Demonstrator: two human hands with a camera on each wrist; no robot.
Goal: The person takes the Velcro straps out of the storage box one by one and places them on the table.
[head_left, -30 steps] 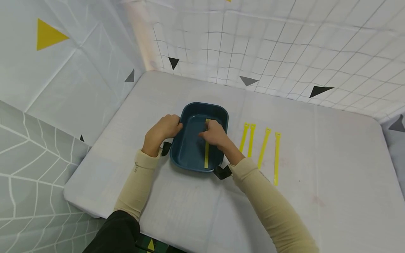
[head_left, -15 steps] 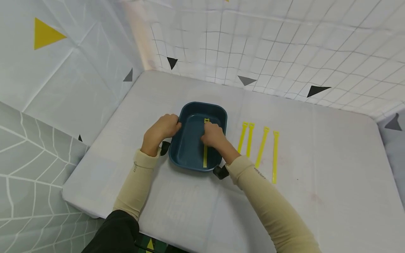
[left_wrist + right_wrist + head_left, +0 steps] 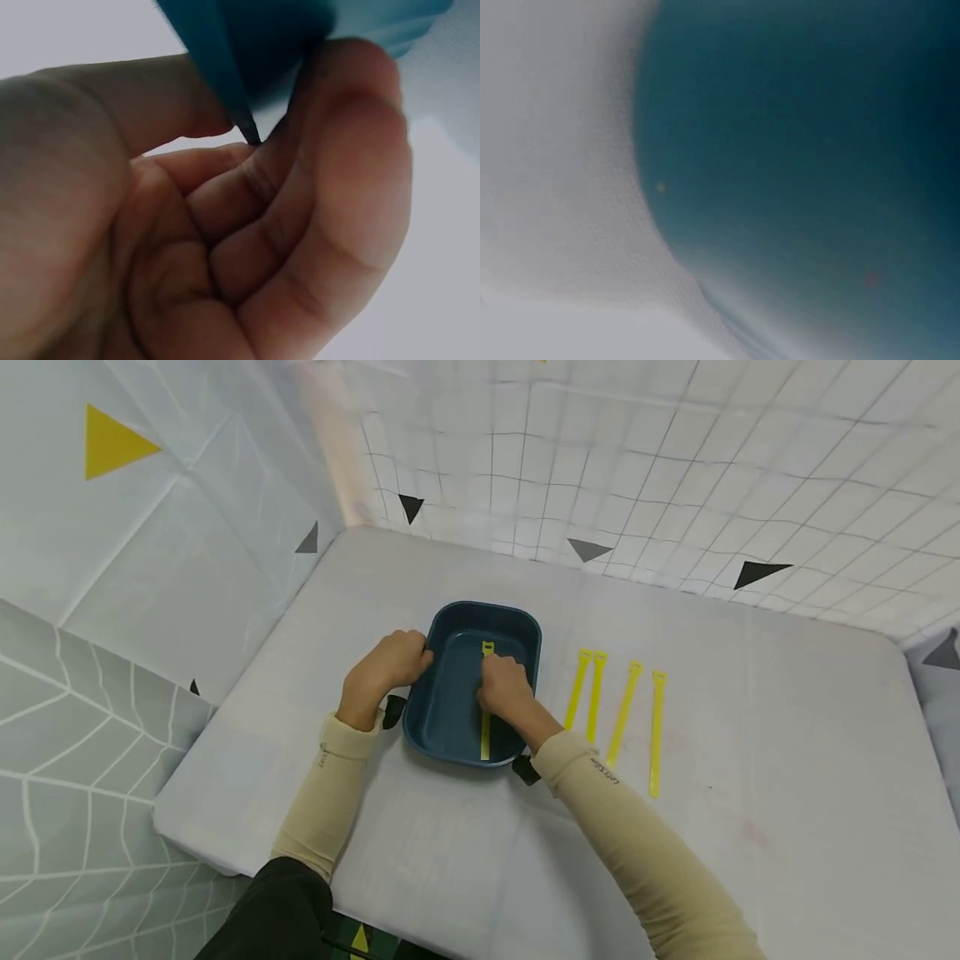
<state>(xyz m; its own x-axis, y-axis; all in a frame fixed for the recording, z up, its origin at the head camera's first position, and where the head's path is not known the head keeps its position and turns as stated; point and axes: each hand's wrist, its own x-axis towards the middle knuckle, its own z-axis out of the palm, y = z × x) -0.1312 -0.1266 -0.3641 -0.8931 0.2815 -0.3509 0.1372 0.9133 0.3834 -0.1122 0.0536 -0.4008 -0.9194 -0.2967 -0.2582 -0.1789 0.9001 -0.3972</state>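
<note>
A dark blue rectangular tray (image 3: 442, 727) sits on the white-covered table. My left hand (image 3: 386, 668) grips its left rim; in the left wrist view the thumb lies on one side of the tray wall (image 3: 214, 52) and curled fingers on the other. Inside the tray, toward its right side, a yellow strap (image 3: 485, 746) with a slotted end lies lengthwise. My right hand (image 3: 508, 689) is over the strap's middle, fingers curled and seeming to pinch it; the fingertips are hidden. The right wrist view shows only the tray's blue surface (image 3: 765, 150) and white cloth.
Several more yellow straps (image 3: 657, 735) lie side by side on the table (image 3: 780, 760), right of the tray, slotted ends away from me. My right forearm passes near their lower ends. White sheeted walls (image 3: 675, 485) stand behind and at the left.
My right hand's fingers, spread a second ago, have drawn together lower on the strap. The strap has shifted slightly left in the tray. My left hand stays on the rim.
</note>
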